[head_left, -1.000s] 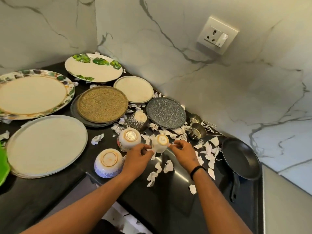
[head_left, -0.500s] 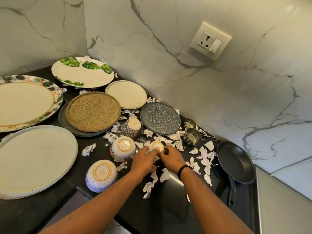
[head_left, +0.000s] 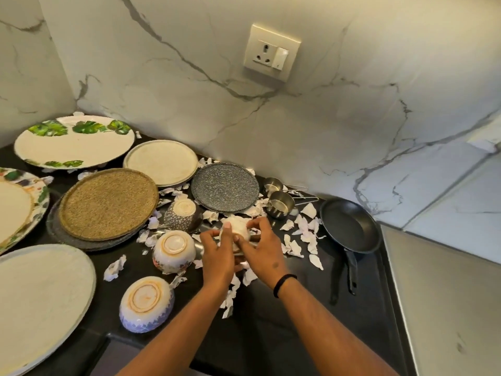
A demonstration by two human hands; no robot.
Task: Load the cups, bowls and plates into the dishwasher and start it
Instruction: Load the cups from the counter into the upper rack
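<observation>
A small white cup (head_left: pixel 236 226) sits between both my hands over the black counter (head_left: pixel 271 335). My left hand (head_left: pixel 217 253) grips its left side and my right hand (head_left: pixel 261 251) its right side. Three bowls lie upside down to the left: a dark patterned bowl (head_left: pixel 181 214), a floral bowl (head_left: pixel 173 251) and a blue-and-white bowl (head_left: pixel 146 303). Plates lie beyond: a speckled grey plate (head_left: pixel 225 187), a cream plate (head_left: pixel 161 162), a gold plate (head_left: pixel 108 203), a leaf plate (head_left: pixel 74 141) and a large pale plate (head_left: pixel 40 297).
Torn white paper scraps (head_left: pixel 303 234) litter the counter around the cup. Two steel measuring cups (head_left: pixel 280 204) and a black frying pan (head_left: pixel 349 229) lie to the right. A wall socket (head_left: pixel 272 52) is on the marble backsplash. No dishwasher is in view.
The view has shifted left and closer. Both hands have closed further around the small cup and turned it, so its base ring no longer faces up.
</observation>
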